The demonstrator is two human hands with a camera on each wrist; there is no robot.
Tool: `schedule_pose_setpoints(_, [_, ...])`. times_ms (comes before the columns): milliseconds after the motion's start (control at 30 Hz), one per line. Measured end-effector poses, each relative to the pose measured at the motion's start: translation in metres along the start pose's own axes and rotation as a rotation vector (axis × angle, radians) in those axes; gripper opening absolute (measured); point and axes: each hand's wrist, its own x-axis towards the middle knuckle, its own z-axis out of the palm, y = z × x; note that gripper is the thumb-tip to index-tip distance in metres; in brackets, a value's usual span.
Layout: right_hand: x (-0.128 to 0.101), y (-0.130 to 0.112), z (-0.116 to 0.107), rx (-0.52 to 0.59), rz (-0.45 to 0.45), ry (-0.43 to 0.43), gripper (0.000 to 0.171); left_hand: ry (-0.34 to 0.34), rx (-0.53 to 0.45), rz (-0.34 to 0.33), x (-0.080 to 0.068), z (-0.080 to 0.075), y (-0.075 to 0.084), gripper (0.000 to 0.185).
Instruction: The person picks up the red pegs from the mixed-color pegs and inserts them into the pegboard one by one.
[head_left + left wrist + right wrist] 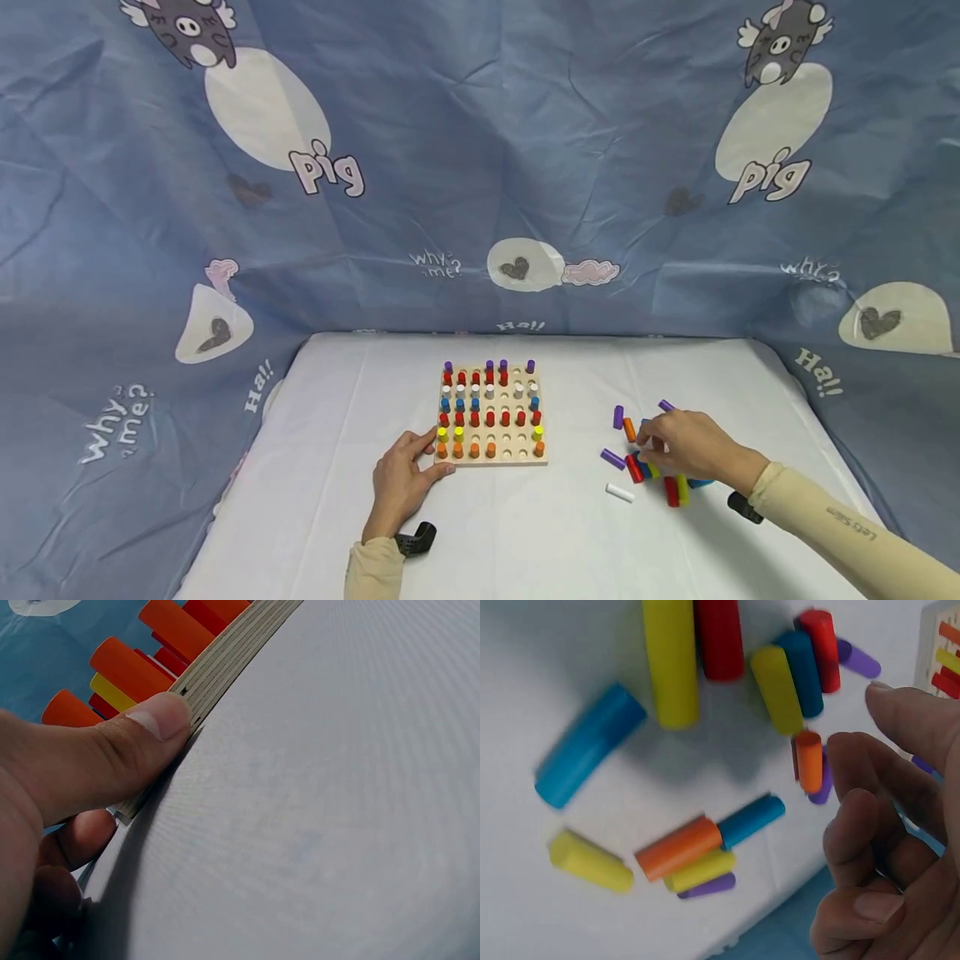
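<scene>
A wooden pegboard (498, 464) stands on the white table with rows of purple, red, white, blue, yellow and orange pegs; several holes are bare. My left hand (405, 479) grips its near left corner. In the left wrist view the thumb (112, 746) presses the layered front edge (232, 664), with the other fingers round the side. To the right of the board, my right hand (693, 446) hovers over loose pegs. In the right wrist view that hand (904, 817) has loosely bent fingers, thumb apart from the index finger, and nothing between them. An orange peg (810, 761) lies nearest its fingertips.
Around the right hand lie a white peg (619, 492), a purple peg (612, 458), a red peg (671, 492) and a blue peg (589, 746), among several others. Blue printed cloth (645, 292) hangs behind the table and along its sides.
</scene>
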Motion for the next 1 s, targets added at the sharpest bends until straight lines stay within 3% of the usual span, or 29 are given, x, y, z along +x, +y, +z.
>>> schedule_pose_setpoints(267, [0.0, -0.006, 0.018, -0.012, 0.002, 0.031, 0.023, 0.005, -0.013, -0.001, 0.0, -0.001, 0.0, 0.072])
schedule_pose_setpoints(700, [0.006, -0.009, 0.037, -0.015, -0.029, 0.099, 0.023, 0.004, -0.012, -0.003, 0.0, -0.002, 0.0, 0.072])
schedule_pose_setpoints(1000, [0.007, -0.018, 0.038, 0.01, 0.008, 0.021, 0.022, -0.006, -0.019, -0.013, 0.0, -0.001, 0.0, 0.072])
